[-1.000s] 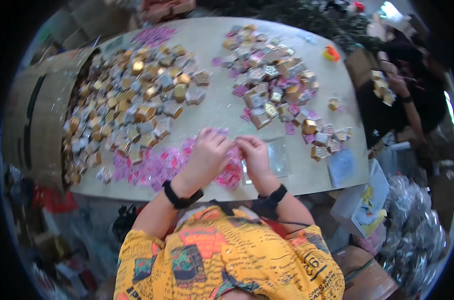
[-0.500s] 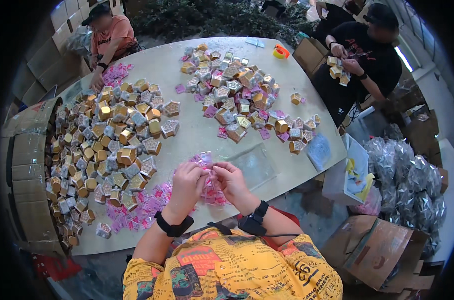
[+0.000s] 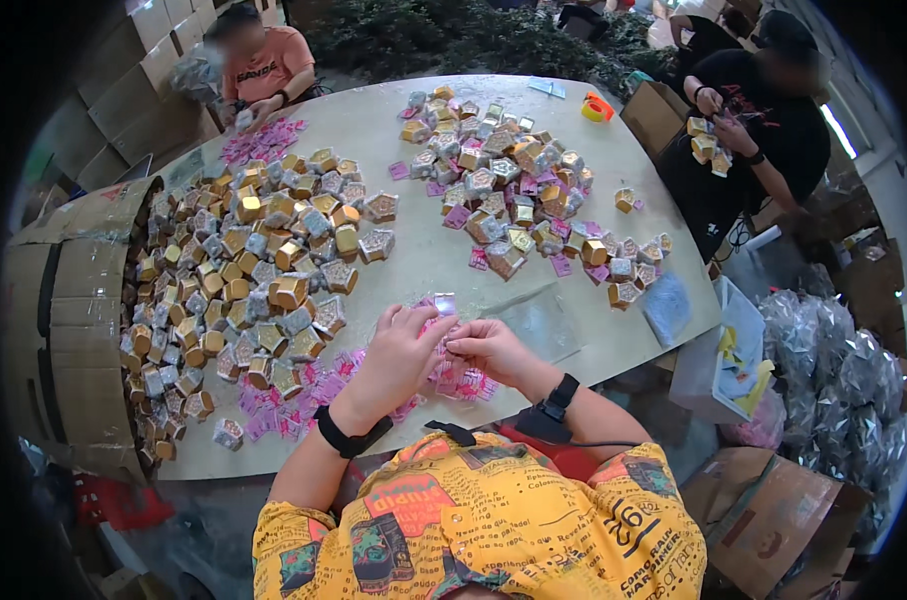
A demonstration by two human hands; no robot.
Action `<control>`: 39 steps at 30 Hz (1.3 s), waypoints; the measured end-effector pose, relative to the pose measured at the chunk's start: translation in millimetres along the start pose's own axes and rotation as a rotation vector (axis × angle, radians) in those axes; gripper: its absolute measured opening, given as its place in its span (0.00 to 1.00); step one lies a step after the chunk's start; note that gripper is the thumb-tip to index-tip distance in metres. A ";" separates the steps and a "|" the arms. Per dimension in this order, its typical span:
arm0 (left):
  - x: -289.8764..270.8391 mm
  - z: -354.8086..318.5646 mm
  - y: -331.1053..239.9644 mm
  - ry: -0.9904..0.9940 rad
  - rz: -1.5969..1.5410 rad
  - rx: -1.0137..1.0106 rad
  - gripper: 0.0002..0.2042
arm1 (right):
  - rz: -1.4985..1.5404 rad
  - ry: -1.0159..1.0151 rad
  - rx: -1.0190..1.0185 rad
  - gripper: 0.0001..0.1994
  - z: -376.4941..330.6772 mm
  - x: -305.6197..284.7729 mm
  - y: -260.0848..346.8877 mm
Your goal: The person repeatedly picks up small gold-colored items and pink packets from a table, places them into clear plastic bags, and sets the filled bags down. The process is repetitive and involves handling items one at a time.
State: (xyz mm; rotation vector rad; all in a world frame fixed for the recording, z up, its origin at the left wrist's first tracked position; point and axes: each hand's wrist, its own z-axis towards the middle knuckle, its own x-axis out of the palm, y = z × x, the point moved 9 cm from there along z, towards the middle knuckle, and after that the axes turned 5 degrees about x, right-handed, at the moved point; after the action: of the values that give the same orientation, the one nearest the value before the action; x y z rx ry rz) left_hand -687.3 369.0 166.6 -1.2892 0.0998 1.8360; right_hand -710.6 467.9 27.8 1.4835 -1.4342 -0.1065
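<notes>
Over the near edge of the table, my left hand and my right hand meet with fingertips pinched. Between them is a small pink printed packet with a whitish top; the fingers hide most of it. More pink packets lie loosely spread below and left of my hands. To the left rises a big heap of small gold and silver house-shaped boxes, many in clear wrap. A second heap of such boxes, mixed with pink packets, lies beyond my hands.
A clear plastic sheet lies right of my hands, with a bluish stack of film at the table's right edge. An opened carton borders the left heap. An orange tape dispenser sits far right. Two co-workers handle boxes across the table.
The view has shifted, moving the scene rightward. My left hand's fingers have lifted and spread somewhat, while both hands stay close together. The far-left co-worker has drawn a hand back from the heap.
</notes>
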 end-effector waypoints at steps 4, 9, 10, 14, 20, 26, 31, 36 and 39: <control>21.3 -10.5 0.7 0.113 0.128 0.018 0.07 | -0.117 0.052 0.069 0.05 -0.1 -1.8 -4.8; 46.2 -17.2 2.7 0.133 0.088 -0.013 0.05 | -0.398 0.010 0.047 0.04 -4.2 -10.7 2.0; 50.9 -18.9 5.8 0.105 0.046 -0.054 0.05 | -0.529 0.008 0.004 0.04 -5.7 -10.9 7.0; 70.0 -26.8 26.9 0.069 -0.231 -0.248 0.05 | -0.775 -0.023 -0.175 0.05 -11.0 -6.1 20.2; 93.4 -46.2 63.7 0.031 -0.555 -0.526 0.06 | -1.306 -0.033 -0.621 0.04 -19.1 25.4 39.9; 96.0 -40.8 97.3 0.019 -0.581 -0.565 0.06 | -1.573 0.020 -0.882 0.07 -3.4 42.2 44.2; 125.5 -33.3 136.1 0.263 -0.807 -0.694 0.09 | -1.585 -0.014 -0.836 0.06 28.5 30.9 48.3; 120.4 15.3 197.7 0.329 -0.427 -0.478 0.11 | -1.370 -0.162 -0.753 0.03 55.4 -4.7 66.9; 109.2 38.8 248.8 0.245 0.264 -0.416 0.18 | -1.293 -0.257 -0.631 0.03 61.6 -24.7 72.8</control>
State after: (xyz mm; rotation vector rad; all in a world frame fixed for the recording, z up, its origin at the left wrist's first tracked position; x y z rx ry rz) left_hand -894.4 299.2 0.5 -1.8658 0.0194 1.9785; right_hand -808.9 468.7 34.9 1.6184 -0.3124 -1.4254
